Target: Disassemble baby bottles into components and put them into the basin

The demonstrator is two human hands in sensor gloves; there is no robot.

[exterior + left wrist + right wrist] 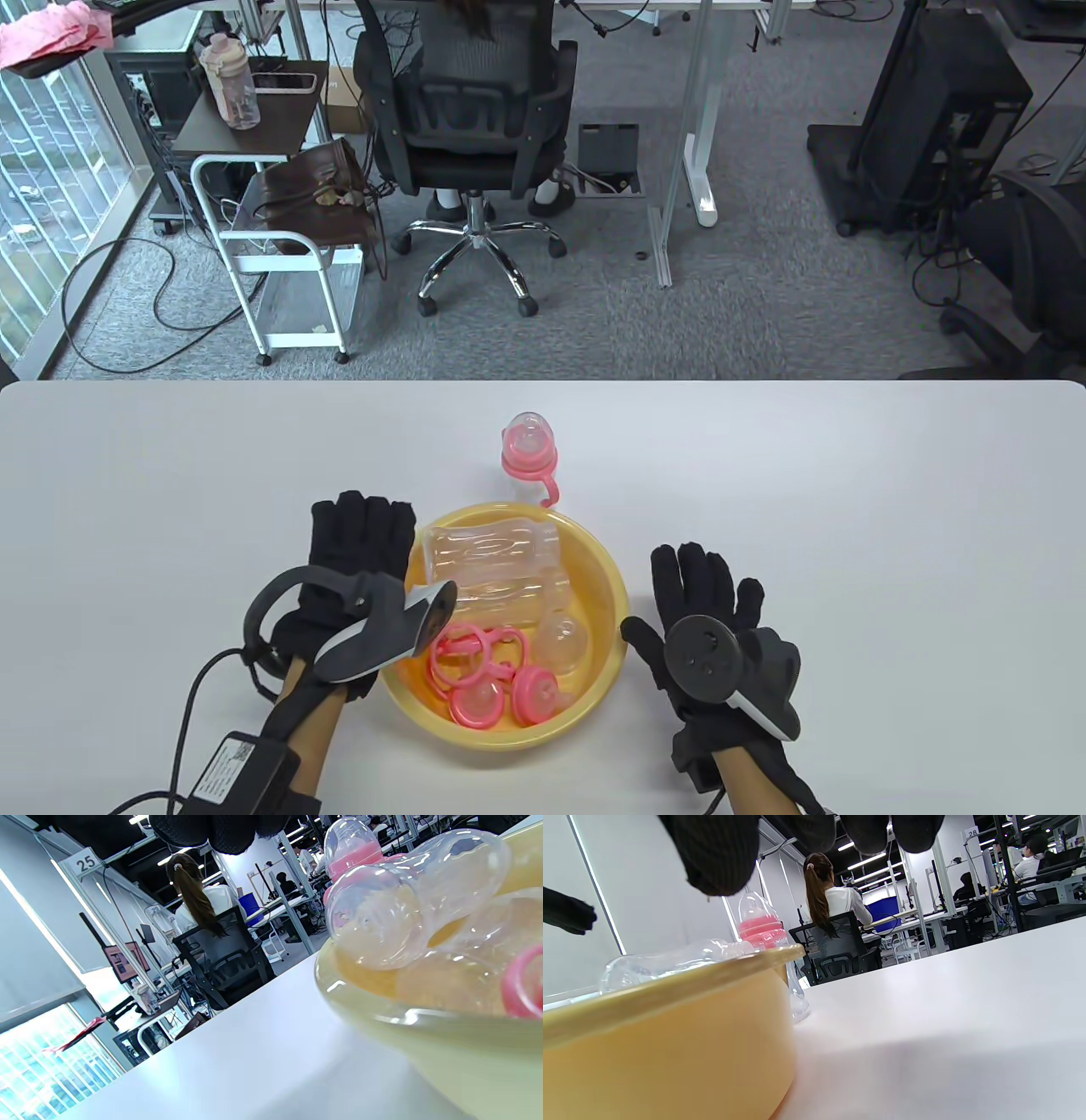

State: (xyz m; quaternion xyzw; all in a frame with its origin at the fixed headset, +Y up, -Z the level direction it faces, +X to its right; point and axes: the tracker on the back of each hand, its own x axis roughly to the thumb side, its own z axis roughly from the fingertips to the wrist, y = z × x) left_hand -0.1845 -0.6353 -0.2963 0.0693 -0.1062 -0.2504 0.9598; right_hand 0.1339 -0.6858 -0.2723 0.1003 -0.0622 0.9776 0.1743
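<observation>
- One assembled clear plastic baby bottle w/ pink collar, handles & clear dome cap (530, 454) stands upright on the white counter (848, 509), just beyond the far rim of the round yellow plastic basin (612, 594).
- It lies ahead of both hands, long axis vertical; neither hand is clearly nearer, judging from the table view.
- Left hand in black glove (356, 560) rests flat beside basin's left rim, fingers straight, holding nothing.
- Right hand in black glove (704, 611) lies flat to the basin's right, fingers spread, also empty.
- Basin holds two clear bottle bodies (492, 569) lying sideways, a clear dome cap (564, 641), pink handle rings (467, 658) & pink collars w/ teats (509, 696).
</observation>
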